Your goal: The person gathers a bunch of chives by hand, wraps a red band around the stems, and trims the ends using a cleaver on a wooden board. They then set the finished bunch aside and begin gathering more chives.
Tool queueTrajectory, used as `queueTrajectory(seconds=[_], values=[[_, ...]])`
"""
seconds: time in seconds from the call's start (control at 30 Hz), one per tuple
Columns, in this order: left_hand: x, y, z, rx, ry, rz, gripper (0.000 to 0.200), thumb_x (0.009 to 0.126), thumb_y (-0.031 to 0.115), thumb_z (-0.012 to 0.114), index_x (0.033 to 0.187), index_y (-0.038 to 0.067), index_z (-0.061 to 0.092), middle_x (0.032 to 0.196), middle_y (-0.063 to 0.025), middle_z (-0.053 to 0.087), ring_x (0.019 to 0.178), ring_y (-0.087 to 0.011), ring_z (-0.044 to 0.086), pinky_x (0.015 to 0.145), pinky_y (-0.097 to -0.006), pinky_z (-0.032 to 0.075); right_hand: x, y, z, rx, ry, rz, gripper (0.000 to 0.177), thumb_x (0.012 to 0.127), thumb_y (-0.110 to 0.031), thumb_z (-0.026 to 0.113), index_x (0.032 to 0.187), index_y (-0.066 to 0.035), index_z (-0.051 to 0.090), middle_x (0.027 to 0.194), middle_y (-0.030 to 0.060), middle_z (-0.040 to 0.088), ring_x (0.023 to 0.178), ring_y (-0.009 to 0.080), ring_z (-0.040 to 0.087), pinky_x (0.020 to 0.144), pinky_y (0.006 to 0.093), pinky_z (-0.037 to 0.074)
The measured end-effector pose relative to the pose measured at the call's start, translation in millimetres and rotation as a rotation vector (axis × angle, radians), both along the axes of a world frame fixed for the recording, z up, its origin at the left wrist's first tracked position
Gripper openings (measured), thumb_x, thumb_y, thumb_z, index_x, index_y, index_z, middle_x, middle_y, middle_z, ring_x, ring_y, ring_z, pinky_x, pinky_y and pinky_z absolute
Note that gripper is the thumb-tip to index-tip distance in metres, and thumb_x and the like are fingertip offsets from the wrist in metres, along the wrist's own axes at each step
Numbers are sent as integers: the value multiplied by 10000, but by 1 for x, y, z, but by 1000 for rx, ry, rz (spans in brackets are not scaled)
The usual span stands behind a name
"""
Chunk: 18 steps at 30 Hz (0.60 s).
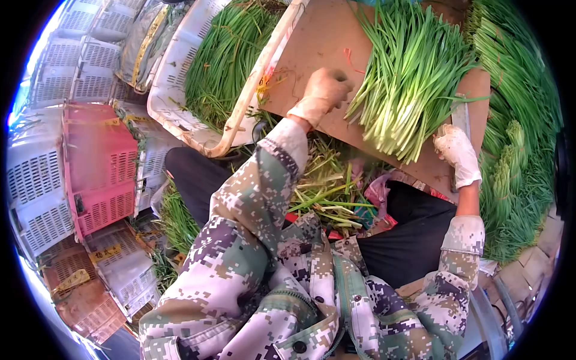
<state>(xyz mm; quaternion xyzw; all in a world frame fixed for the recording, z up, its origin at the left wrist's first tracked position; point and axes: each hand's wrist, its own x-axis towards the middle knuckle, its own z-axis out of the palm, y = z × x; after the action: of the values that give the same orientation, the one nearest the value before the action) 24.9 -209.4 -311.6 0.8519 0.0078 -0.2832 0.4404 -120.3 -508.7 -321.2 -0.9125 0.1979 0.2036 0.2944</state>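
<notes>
Lying on the worktop [312, 42], the chives [408, 78] fan out between two gloved hands. The left hand [324, 90] rests beside them, fingers curled shut on nothing. The right hand [457, 153] sits at the white ends by what looks like a blade [462, 117]; its grip I cannot tell. I judge them light, limp, easily bruised: hold near the white ends. The white crate [174, 90] holds more chives.

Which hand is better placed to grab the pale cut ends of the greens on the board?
Probably right: the right hand sits beside the pale ends of the greens; the left hand rests further up the board.
</notes>
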Motion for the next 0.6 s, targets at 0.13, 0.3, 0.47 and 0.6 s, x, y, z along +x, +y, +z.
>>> queueTrajectory(seconds=[0.13,0.3,0.47,0.6], values=[[-30,18,-36,-120,-244,-45,257,785,214,678,990,61,706,663,-66,643,619,-121,613,580,-259,488,1,9,14,91,12,-75,190,765,-176,608,824,5,613,821,205,625,692,328,636,600,406,504],[-69,0,-11,-350,-181,-238,297,778,87,669,1075,86,673,624,18,531,557,-59,473,524,-233,415,-3,-17,-22,-76,-179,286,194,786,-179,604,828,10,604,711,182,618,596,322,620,560,403,492],[-74,-6,-21,-260,-280,-265,331,770,152,685,1092,79,664,631,-63,590,559,-115,564,566,-282,482,-1,-2,1,-17,-58,153,242,803,-221,595,882,8,604,761,224,615,687,363,623,607,435,484],[-79,-2,-24,-217,-400,-311,293,771,173,694,1055,101,685,720,-117,658,640,-204,653,623,-320,525,-5,-22,-28,-20,-102,140,240,802,-222,593,888,3,606,733,211,613,626,349,622,578,436,481]])
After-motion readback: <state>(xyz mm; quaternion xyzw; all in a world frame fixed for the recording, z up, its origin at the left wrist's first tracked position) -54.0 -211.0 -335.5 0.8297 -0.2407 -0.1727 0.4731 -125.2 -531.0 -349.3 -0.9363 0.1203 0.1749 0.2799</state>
